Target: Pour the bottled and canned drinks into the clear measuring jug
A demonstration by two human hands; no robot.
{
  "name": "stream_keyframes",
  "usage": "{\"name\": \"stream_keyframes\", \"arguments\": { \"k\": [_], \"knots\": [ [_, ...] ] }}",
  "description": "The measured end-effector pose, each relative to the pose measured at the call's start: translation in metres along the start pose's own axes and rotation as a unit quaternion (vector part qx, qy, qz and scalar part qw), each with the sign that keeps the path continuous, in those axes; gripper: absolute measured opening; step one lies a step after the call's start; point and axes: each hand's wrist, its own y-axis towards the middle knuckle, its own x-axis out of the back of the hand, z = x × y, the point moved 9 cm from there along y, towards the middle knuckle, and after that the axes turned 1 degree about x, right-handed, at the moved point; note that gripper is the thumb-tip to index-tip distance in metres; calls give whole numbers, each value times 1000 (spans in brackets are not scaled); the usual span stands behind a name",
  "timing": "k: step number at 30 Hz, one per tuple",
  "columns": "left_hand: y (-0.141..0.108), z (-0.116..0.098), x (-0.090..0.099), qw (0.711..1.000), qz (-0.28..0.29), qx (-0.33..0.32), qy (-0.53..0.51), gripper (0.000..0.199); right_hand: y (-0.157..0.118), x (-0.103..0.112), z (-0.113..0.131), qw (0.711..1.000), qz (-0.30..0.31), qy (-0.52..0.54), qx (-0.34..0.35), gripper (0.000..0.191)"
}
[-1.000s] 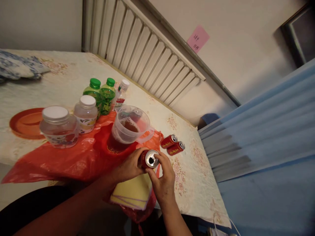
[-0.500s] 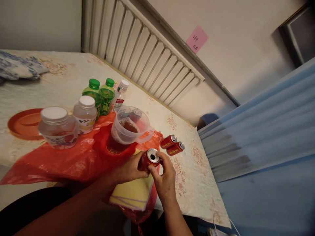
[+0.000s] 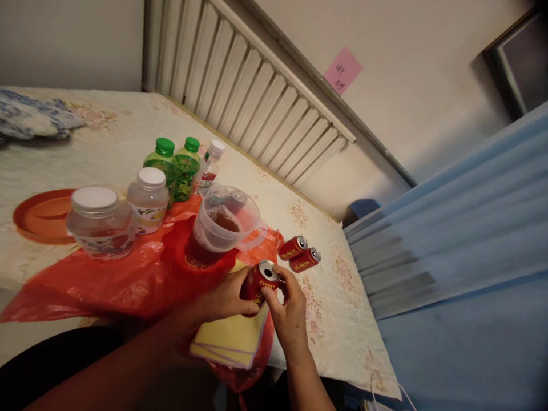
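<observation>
Both my hands grip one red drink can (image 3: 256, 288), its top opening uncovered and dark. My left hand (image 3: 226, 297) wraps its left side, thumb across the lower front. From the right, the fingers and thumb of my right hand (image 3: 289, 299) close on its upper part by the rim. Below the can lies a folded yellow cloth (image 3: 229, 339). Just beyond, a clear plastic measuring jug (image 3: 205, 228) holds brown, foamy liquid and seems to stand in a red basin (image 3: 175, 251). Two more opened red cans (image 3: 293, 248) stand to the right of the jug.
Two lidded clear jars (image 3: 103, 228), two green-capped bottles (image 3: 186, 171) and a white-capped bottle (image 3: 209, 165) stand left of the jug. An orange plate (image 3: 40, 220) lies farther left. Red plastic sheeting (image 3: 98, 285) covers the table's near side. A radiator (image 3: 257, 97) lines the wall.
The can in my hands has tilted, so more of its printed side shows beneath the rim. Both hands keep hold of it in nearly the same place.
</observation>
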Motion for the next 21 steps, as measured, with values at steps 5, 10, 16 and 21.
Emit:
{"name": "stream_keyframes", "arguments": {
  "k": [5, 10, 16, 21],
  "knots": [
    [1, -5, 3, 1000, -10, -15, 9, 56, 1, 1, -1, 1000, 1, 21, -14, 38],
    [3, -11, 7, 997, -36, -61, 2, 61, 0, 2, 2, 999, -17, 45, -16, 51],
    [4, -7, 14, 991, -92, -91, 41, 63, 1, -2, 9, 999, -19, 38, -4, 60],
    [0, -19, 19, 979, -120, -144, 83, 57, 0, -6, 7, 1000, -12, 25, -13, 65]
  ]
}}
